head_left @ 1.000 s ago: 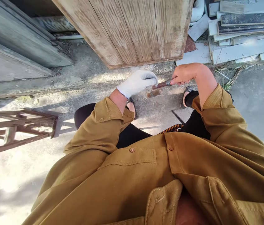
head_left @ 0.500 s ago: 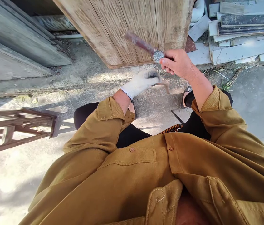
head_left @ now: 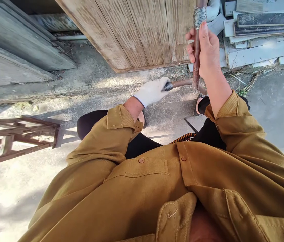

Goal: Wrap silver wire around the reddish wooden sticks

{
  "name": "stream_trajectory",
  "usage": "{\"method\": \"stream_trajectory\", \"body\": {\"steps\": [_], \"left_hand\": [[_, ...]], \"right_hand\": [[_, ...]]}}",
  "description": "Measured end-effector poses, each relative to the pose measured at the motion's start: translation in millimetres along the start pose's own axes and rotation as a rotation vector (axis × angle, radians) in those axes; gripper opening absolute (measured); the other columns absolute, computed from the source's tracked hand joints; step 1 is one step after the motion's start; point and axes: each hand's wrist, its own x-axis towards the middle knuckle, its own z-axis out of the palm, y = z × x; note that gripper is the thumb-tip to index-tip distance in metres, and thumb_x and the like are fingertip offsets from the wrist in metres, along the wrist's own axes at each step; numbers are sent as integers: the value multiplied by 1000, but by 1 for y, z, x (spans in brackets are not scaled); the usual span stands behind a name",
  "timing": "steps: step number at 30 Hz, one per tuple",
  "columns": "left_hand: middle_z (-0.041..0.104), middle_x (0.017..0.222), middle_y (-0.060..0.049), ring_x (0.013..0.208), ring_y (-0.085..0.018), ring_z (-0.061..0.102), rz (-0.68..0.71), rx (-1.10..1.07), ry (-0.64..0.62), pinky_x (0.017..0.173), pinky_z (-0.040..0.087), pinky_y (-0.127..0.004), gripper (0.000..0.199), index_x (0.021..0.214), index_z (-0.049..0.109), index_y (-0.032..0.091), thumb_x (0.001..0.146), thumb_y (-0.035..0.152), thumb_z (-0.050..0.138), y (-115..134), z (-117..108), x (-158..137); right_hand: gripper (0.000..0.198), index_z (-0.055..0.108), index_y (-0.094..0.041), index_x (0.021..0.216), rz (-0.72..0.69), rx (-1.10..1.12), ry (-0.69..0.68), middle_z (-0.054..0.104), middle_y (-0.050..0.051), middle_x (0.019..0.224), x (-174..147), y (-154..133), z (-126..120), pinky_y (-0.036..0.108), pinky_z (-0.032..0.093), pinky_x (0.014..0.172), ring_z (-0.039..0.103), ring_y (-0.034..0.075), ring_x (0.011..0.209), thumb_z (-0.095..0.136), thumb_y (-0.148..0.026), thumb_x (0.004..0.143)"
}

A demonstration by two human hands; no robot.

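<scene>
My left hand (head_left: pixel 152 91), in a white knit glove, is closed round one end of a brown stick (head_left: pixel 182 83). Silvery wire is wound about that stick beside my fingers. It points right, and its far end passes behind a second, reddish-brown stick (head_left: pixel 196 72). That second stick stands nearly straight up the view in my bare right hand (head_left: pixel 208 53), gripped between thumb and fingers. A band of wound wire (head_left: pixel 200 17) circles it just above my thumb, and its top runs out of view. Whether the two sticks touch, I cannot tell.
An upright panel of weathered wooden boards (head_left: pixel 142 33) stands ahead. Stacked planks and boards (head_left: pixel 263 50) lie at the far right. On the left are a wooden stool-like frame (head_left: pixel 21 134) and grey boards (head_left: pixel 23 43). A dark rod (head_left: pixel 190 125) lies between my feet.
My right hand has risen and moved right, turning its stick from slanting left to nearly upright. The left hand's stick now extends farther right, with its wire wrap showing.
</scene>
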Motion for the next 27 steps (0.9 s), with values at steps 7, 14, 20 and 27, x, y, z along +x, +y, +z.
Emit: {"method": "stream_trajectory", "body": {"steps": [7,14,20,27], "left_hand": [[81,97,-12,82,-30,80,-243,-677,-100,81,65,-42,51,142,73,16,98,41,70,-5,-6,9],[84,105,-14,108,-33,83,-289,-1247,136,95,67,-55,53,144,66,22,99,50,62,-39,10,25],[71,161,-7,148,-34,69,212,-1157,486,117,60,-57,89,173,55,32,90,59,70,-18,1,18],[81,122,-11,118,-30,76,370,-973,159,108,61,-52,58,150,74,24,106,61,69,14,14,9]], "right_hand": [[61,58,-18,91,72,77,308,62,-3,84,27,-18,-21,12,33,42,44,3,57,53,-68,125],[46,63,-22,102,47,-250,-339,74,5,112,-7,-40,-18,23,42,52,48,11,67,74,-66,111],[55,64,-30,103,130,-492,-446,79,8,119,-24,-37,-2,35,44,59,62,22,80,70,-84,97],[66,65,-22,101,73,-250,-444,81,8,116,-16,-36,4,29,35,52,40,13,65,76,-87,101]]}}
